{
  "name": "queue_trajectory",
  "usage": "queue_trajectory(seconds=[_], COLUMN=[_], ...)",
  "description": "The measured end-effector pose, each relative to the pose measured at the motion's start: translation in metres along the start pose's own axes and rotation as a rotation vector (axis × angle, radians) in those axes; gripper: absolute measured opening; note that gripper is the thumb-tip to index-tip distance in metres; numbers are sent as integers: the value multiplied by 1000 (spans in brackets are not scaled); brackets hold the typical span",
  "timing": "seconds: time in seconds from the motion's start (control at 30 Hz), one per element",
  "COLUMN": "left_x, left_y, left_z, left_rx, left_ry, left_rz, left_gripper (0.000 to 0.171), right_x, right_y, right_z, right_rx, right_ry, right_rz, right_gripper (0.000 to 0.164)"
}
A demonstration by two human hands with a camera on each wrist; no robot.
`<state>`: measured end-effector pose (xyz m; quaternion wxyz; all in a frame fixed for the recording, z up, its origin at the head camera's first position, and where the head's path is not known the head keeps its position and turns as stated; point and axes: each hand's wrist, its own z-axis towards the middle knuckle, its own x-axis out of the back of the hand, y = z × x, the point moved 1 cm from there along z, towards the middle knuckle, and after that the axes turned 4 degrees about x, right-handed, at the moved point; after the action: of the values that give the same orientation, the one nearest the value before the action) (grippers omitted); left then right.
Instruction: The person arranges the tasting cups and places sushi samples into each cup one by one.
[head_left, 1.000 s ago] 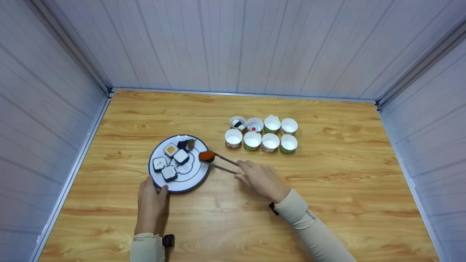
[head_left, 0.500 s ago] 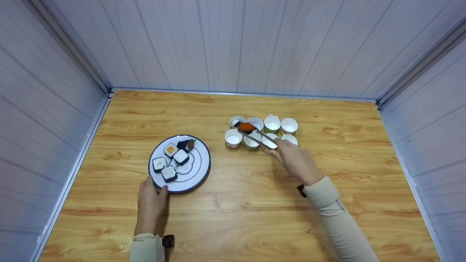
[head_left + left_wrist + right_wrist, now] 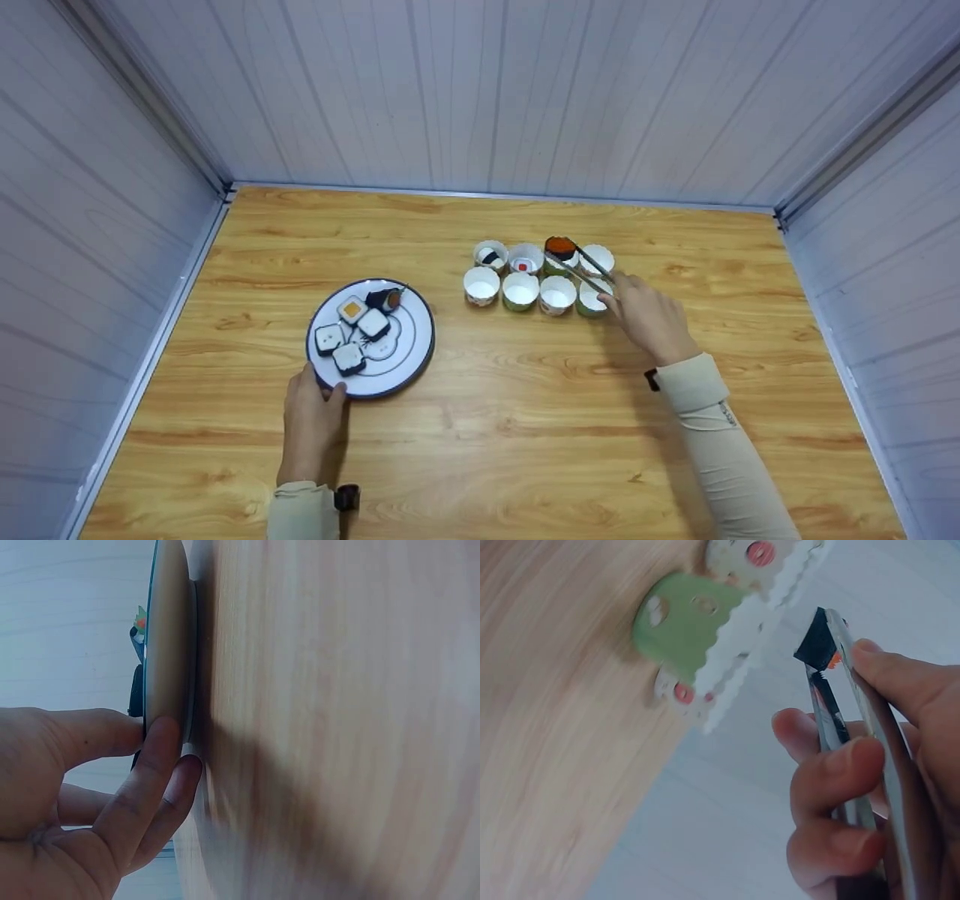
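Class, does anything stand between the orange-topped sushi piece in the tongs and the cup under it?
Nothing visible does. The orange-topped sushi piece, held by the tongs in the right hand, shows over the back row's third cup from the left; only the tongs themselves cross its mouth in the head view.

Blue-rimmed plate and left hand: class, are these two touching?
Touching: in the left wrist view, the left hand grips the blue-rimmed plate, one fingertip against its underside.
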<state>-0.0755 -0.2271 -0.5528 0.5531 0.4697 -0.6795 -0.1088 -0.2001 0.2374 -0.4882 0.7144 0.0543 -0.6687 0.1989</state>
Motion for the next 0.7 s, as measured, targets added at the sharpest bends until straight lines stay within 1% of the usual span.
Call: queue_trajectory(seconds=[0.17, 0.37, 0.43, 0.6, 0.7], left_x=[-1, -1, -1, -1, -1], left_y=[0, 0, 0, -2, -2], left_z=[1, 1, 1, 0, -1], left_rx=[13, 22, 11, -43, -48], left_ry=[-2, -6, -3, 34, 41], left_rz=[0, 11, 9, 4, 4], left_gripper=[62, 63, 63, 58, 57], right_x=[1, 4, 5, 4, 3], right_y=[6, 7, 8, 8, 9], right_z=[4, 11, 13, 18, 19], right_rx=[-8, 34, 44, 103, 118], right_ry=[-22, -19, -14, 44, 58], right_rz=[-49, -119, -135, -184, -200], right_gripper=[46, 38, 35, 34, 35])
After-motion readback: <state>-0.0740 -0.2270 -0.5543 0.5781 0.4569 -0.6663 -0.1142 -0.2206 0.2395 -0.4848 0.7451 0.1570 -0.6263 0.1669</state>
